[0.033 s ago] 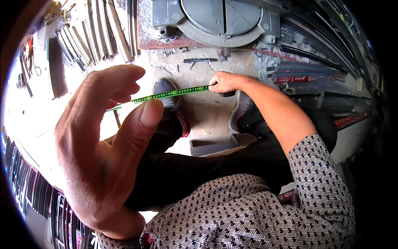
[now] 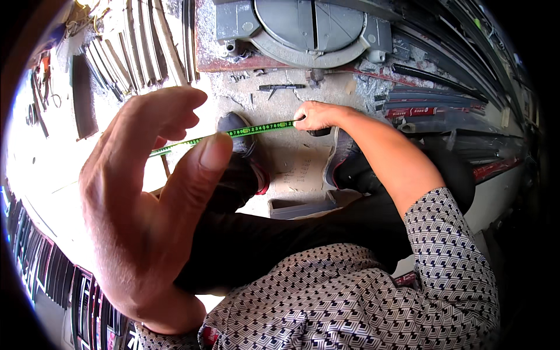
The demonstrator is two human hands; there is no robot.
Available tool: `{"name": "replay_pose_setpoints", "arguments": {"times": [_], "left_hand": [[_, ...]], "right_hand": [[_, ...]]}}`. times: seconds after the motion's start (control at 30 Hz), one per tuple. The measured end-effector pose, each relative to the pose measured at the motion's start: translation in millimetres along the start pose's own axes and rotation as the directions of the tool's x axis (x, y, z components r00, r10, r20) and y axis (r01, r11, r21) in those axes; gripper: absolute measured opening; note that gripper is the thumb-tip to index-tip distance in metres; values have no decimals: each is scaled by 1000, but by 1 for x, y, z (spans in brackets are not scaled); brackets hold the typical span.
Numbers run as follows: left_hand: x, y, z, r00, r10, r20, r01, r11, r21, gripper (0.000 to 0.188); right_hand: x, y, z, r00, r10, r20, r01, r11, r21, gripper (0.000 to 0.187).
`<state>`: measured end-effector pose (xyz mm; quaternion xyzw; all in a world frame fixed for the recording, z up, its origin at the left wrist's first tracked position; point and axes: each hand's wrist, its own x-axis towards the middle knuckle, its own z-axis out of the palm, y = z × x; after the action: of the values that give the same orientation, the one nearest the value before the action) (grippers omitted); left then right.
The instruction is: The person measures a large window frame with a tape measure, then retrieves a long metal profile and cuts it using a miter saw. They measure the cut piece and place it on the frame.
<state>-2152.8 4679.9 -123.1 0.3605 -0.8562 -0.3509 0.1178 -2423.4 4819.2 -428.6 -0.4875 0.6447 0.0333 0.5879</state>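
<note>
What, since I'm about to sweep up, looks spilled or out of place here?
Pale specks, perhaps shavings, look spilled beside the round grey machine; a thin dark piece lies loose on the floor, apart from the strips grouped at right, so it seems stray.

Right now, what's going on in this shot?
A person has a green tape measure strip pulled out, its right end in the right hand's grip. The left hand is raised close to the camera, thumb and fingers apart; the strip runs leftward behind its thumb. In the view, the strip crosses the left shoe. Ahead sits a grey round-topped machine base, with dark strips to the right.
</note>
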Motion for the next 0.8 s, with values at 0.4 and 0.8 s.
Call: {"name": "replay_pose_setpoints", "arguments": {"times": [0.4,0.8], "left_hand": [[-4,-14,-19,986,-136,101,131,990,52,39],[-12,-14,-16,965,-223,140,216,974,65,32]], "right_hand": [[-4,11,27,986,-86,-144,67,989,-132,26],[8,3,39,942,68,-329,-170,942,-290,21]]}}
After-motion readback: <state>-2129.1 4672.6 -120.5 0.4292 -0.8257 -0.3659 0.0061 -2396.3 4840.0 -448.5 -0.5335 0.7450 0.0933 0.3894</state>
